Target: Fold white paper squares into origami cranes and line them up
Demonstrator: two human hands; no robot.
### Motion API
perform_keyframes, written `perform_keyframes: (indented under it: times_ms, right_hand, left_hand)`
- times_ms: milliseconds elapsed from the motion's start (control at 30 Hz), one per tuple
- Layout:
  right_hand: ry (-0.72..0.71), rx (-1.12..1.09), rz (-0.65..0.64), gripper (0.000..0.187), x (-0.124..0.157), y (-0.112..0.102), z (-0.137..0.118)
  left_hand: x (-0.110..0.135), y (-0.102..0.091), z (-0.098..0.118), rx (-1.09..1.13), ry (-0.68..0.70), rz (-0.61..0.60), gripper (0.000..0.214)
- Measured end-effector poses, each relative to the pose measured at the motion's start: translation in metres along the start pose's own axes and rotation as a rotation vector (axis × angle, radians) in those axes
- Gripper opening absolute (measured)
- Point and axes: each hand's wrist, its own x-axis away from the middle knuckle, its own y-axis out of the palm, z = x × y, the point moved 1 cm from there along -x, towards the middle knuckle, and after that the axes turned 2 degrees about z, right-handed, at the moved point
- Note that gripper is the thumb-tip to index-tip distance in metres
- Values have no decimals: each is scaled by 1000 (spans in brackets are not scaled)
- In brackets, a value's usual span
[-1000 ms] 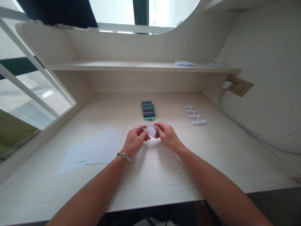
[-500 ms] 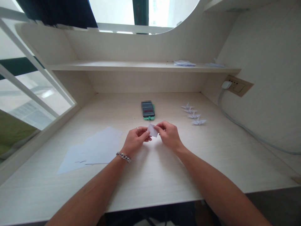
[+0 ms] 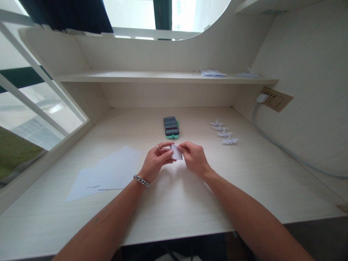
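Observation:
A small folded piece of white paper (image 3: pixel 177 153) is held between my two hands above the middle of the desk. My left hand (image 3: pixel 159 158), with a ring on one finger and a chain bracelet at the wrist, pinches its left side between thumb and fingers. At its upper right edge, my right hand (image 3: pixel 193 156) grips the paper with thumb and forefinger. Just beyond the hands lies a dark phone-like object (image 3: pixel 171 127) with a green edge, partly blurred out. Several folded paper cranes (image 3: pixel 224 133) stand in a row to the right.
Loose white paper sheets (image 3: pixel 108 174) overlap on the left of the desk (image 3: pixel 179 214). A stack of folded paper (image 3: pixel 213 73) rests on the shelf (image 3: pixel 141 77). On the right wall, a grey cable (image 3: pixel 285 150) runs from a socket (image 3: pixel 276 99).
The folded paper has turned slightly, its top edge now more level. My left fingers have shifted and spread a little behind it, while the right hand has barely moved.

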Motion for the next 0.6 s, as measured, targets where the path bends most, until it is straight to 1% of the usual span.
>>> perform_keyframes:
  times_ms: [100,200,333,433,500,600]
  right_hand:
    - [-8,-18,-2,19,0,1,1]
    - [-15,-56,-2,18,0,2,1]
    - [-36,-131,-9,16,1,4,2]
    - [-31,-183,-24,14,1,5,2]
    - [1,-244,-30,14,1,5,3]
    - [132,-370,-52,28,-2,6,6]
  left_hand:
    - [-1,0,-2,32,-16,53,34]
    - [-2,0,-1,24,-25,100,28]
    - [-2,-1,0,-33,-24,110,23]
    - [-2,-1,0,-89,-16,106,24]
    - [-2,-1,0,-117,4,100,27]
    - [-3,-3,-1,-128,58,151,32]
